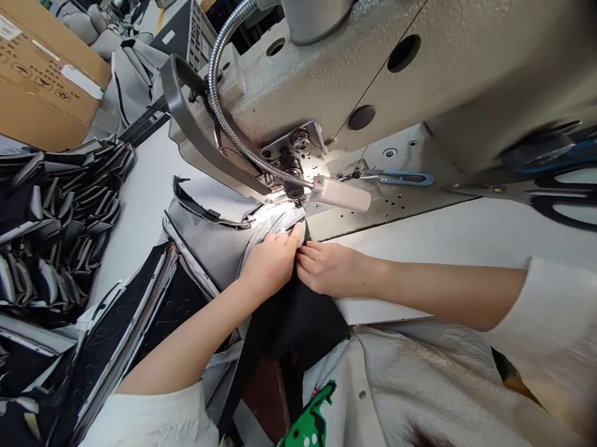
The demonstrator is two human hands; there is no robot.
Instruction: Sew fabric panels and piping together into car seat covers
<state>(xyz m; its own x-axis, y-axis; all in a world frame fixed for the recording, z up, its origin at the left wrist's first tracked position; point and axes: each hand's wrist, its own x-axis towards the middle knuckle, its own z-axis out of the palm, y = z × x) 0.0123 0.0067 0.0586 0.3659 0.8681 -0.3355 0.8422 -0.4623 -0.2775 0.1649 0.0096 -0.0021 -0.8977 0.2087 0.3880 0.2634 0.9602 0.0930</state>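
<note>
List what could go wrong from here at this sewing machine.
1. The fingers of the left hand are close to the brightly lit underside of the beige metal sewing machine; a slip might pinch or prick them.
2. The black fabric hangs below the right hand; its weight might pull the textured grey fabric out of line.
3. The black-handled metal scissors lie beyond the right forearm; a wide sweep could knock them.

White table (444,236) carries sewing machine (321,82) and scissors (521,190)
</note>
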